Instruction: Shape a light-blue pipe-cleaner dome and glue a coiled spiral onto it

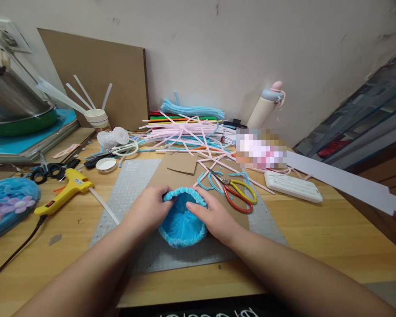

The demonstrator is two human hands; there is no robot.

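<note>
In the head view, the left hand (148, 206) and right hand (217, 216) are gripping opposite sides of a fuzzy blue bowl (184, 224), thumbs hooking inside. The bowl is facing the camera above the cutting mat (152, 257). On the desk (57, 255), a paper cup (97, 118) is holding translucent sticks (62, 95); a metal pot (15, 94) is holding wooden sticks (3, 62).
</note>
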